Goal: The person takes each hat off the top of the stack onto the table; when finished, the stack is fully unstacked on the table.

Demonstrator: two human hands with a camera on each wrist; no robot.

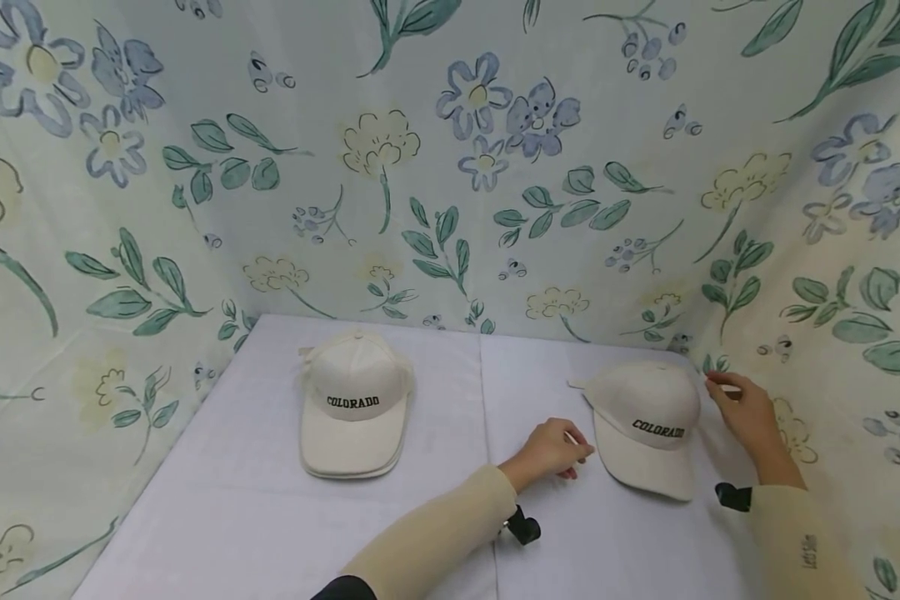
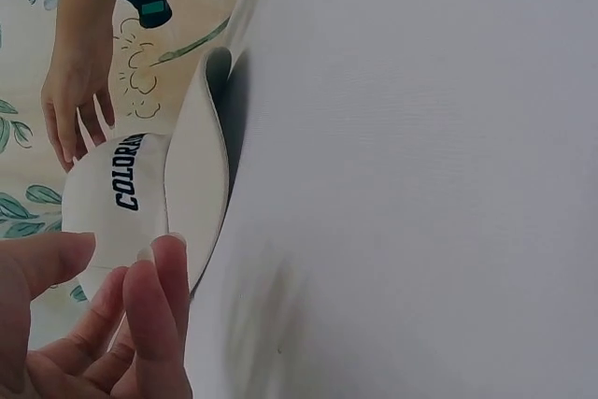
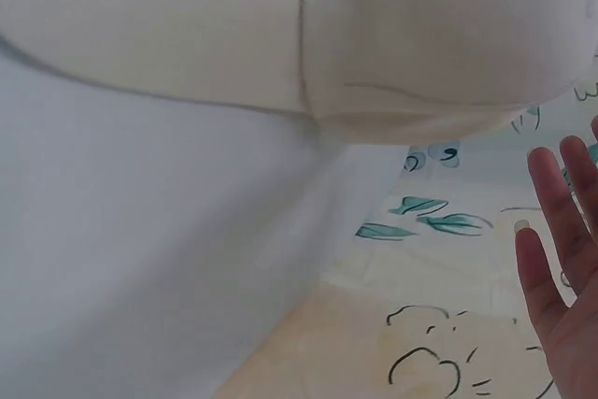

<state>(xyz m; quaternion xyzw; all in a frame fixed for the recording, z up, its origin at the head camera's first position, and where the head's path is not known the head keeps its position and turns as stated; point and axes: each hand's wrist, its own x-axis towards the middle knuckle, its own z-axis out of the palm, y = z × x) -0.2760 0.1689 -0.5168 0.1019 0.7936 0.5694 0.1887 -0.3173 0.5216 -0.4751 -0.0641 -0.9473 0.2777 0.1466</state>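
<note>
- Single cream cap sits btwn the two hands, on the creased white cloth.
- L hand just beside the brim, fingers loosely bent, thumb apart from them.
- R hand at the crown's other side, v. near, fingers relaxed & spread.
- Shape: rounded crown, curved brim, smooth matte fabric, dark "COLORADO" lettering.
- Stacked caps (same wording, btw) well off to the left, brims layered.

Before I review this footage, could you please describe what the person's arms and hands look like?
The left sleeve and right sleeve are beige; small dark lettering runs along the right one. Small black devices show at both wrists. The left hand and right hand wear no gloves.
</note>
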